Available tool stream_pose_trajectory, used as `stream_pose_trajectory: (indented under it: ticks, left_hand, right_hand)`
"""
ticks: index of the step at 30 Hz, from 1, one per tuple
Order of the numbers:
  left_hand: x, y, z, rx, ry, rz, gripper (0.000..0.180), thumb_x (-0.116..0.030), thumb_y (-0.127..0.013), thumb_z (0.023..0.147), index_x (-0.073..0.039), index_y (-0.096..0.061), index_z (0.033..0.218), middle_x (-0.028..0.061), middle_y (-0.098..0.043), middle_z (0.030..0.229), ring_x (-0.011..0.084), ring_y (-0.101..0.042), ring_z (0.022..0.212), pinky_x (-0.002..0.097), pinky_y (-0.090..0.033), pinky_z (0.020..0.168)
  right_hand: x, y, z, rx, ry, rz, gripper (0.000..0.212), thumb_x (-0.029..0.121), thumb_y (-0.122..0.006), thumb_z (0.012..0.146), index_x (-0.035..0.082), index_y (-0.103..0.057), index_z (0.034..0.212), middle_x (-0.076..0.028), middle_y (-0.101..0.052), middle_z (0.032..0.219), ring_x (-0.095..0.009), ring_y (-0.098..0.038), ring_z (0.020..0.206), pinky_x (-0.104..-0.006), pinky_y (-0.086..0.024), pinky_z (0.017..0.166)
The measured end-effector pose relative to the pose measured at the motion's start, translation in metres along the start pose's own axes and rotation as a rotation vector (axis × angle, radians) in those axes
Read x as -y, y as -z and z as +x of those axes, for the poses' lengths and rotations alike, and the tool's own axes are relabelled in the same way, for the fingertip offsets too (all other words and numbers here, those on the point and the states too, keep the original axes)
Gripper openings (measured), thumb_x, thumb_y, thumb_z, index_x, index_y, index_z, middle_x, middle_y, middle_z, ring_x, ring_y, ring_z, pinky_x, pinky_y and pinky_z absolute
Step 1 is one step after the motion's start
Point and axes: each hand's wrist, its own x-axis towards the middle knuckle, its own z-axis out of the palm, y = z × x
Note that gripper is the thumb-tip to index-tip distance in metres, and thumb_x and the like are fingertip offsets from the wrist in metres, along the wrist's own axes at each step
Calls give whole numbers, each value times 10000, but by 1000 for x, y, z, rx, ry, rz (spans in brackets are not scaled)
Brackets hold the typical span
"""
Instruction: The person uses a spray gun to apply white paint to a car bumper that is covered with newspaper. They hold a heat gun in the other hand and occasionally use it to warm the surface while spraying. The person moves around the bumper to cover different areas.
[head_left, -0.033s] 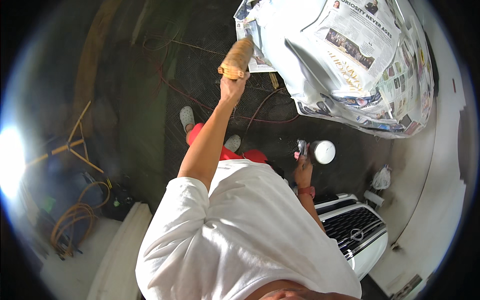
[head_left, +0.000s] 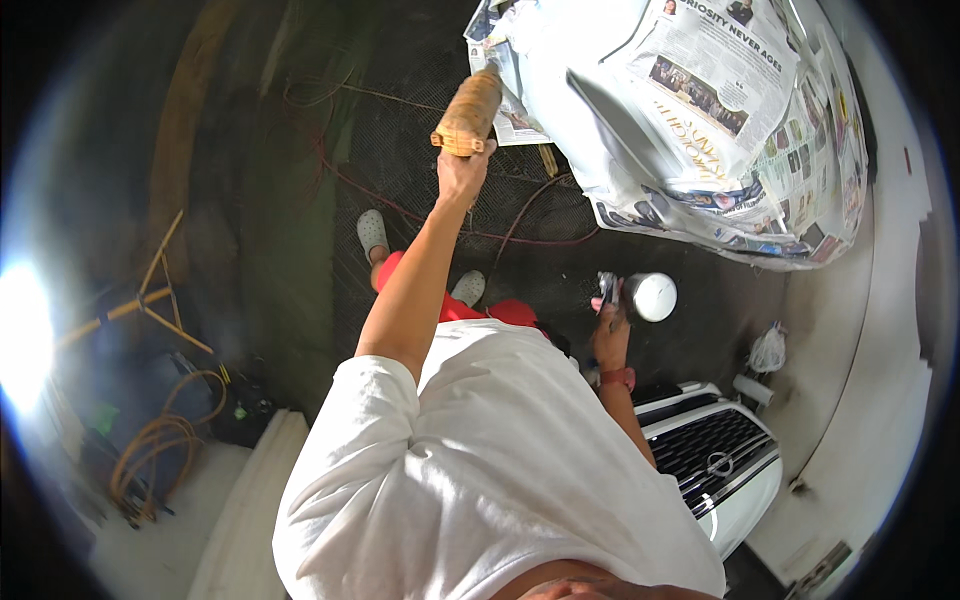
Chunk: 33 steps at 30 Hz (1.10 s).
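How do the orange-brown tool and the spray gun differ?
Shape: the orange-brown tool is elongated; the spray gun carries a round white-topped cup.
Place: the orange-brown tool is in the left hand, farther out; the spray gun is in the right hand, closer in.
Both are handheld.

Floor (head_left: pixel 715 310) is dark, textured mid-scene. On it: red hose (head_left: pixel 400 207) across the middle, thin pale cord (head_left: pixel 395 96) far side, light clogs (head_left: pixel 371 232), worn, left of centre. Right: white plastic bag (head_left: pixel 768 350); nearer, white-and-black grille panel (head_left: pixel 715 455). Left: yellow stand (head_left: pixel 120 310).
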Motion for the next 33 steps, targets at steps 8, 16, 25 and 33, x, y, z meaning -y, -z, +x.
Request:
stream_pose_trajectory:
  ticks: [8, 16, 25, 33]
  left_hand:
    - [7, 63, 29, 714, -218, 229, 676, -262, -869, 879, -22, -532, 1414, 143, -641, 1345, 269, -619, 1222, 416, -507, 1054]
    - [33, 159, 82, 761, 91, 261, 622, -337, -842, 909, -23, -576, 1375, 136, -675, 1292, 260, -645, 1195, 392, -533, 1004]
    - [62, 236, 127, 666, 349, 498, 632, -303, -793, 954, -27, -514, 1450, 129, -636, 1358, 256, -613, 1260, 394, -515, 1028]
    - [86, 261, 123, 722, 544, 460, 735, -419, -862, 888, -25, -542, 1420, 104, -614, 1352, 229, -591, 1232, 393, -496, 1030]
  right_hand:
    - [133, -66, 104, -116, -13, 32, 565, 358, -384, 1134, 51, -412, 1607, -95, -730, 951, -171, -665, 841, -360, -541, 794]
    - [252, -155, 199, -331, -368, 248, 529, 431, -415, 1138, -8, -709, 1104, -68, -745, 842, -101, -572, 543, -288, -439, 494]
    - [310, -253, 275, -689, -359, 447, 510, 381, -473, 1127, -73, -646, 1282, -140, -748, 899, -190, -726, 782, -329, -559, 717]
    - [301, -318, 314, -703, -173, 584, 718, 470, -508, 1106, -104, -432, 1532, -141, -719, 899, -181, -707, 821, -318, -598, 741]
